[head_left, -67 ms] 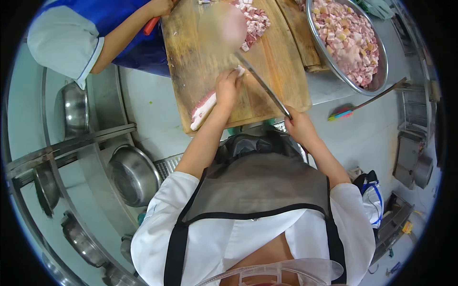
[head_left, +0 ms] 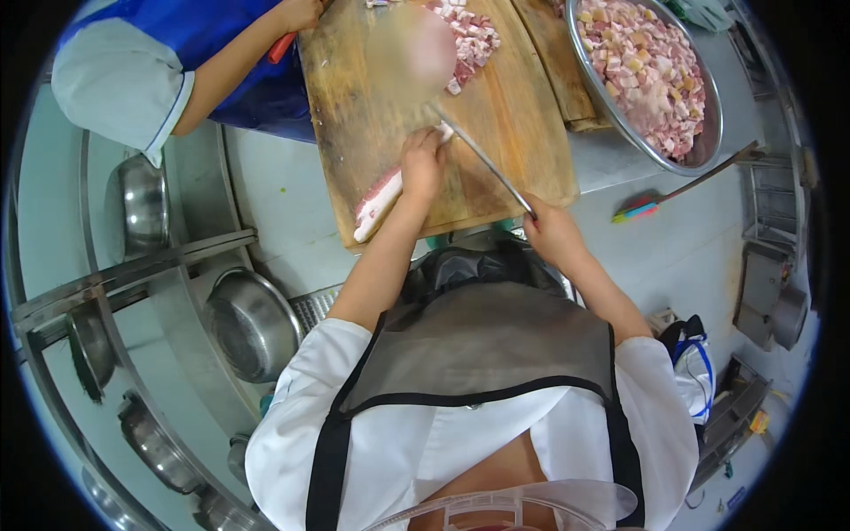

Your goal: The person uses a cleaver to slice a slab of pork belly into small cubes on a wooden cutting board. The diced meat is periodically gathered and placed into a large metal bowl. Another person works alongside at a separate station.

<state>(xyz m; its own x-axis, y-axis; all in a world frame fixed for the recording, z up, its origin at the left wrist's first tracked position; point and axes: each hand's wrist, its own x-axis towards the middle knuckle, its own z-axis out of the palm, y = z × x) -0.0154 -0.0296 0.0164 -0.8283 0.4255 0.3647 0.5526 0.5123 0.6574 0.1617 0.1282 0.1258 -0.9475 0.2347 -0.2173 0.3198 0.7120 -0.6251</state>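
Note:
A strip of pork belly (head_left: 379, 205) lies slantwise on the wooden cutting board (head_left: 496, 168). Over its far part, my left hand (head_left: 422, 165) presses down with the fingers curled round it, and the strip's end (head_left: 444, 130) pokes out past the fingertips. My right hand (head_left: 551, 232), at the board's near right edge, is closed on the handle of a long knife (head_left: 485, 159). The blade slants away to the left, its thin edge by the strip's far end; I cannot tell whether they touch. Diced pork (head_left: 474, 42) is heaped at the board's far side, partly behind a blurred patch.
A large steel bowl of diced pork (head_left: 651, 71) stands at far right, beside a second wooden board (head_left: 553, 66). At upper left a co-worker's hand (head_left: 299, 13) is near a red handle (head_left: 282, 47). Steel basins (head_left: 252, 326) sit on racks at left.
My right hand and the knife have shifted slightly left, and the blade now shows narrower, closer to the strip's far end. My left hand stays on the pork belly.

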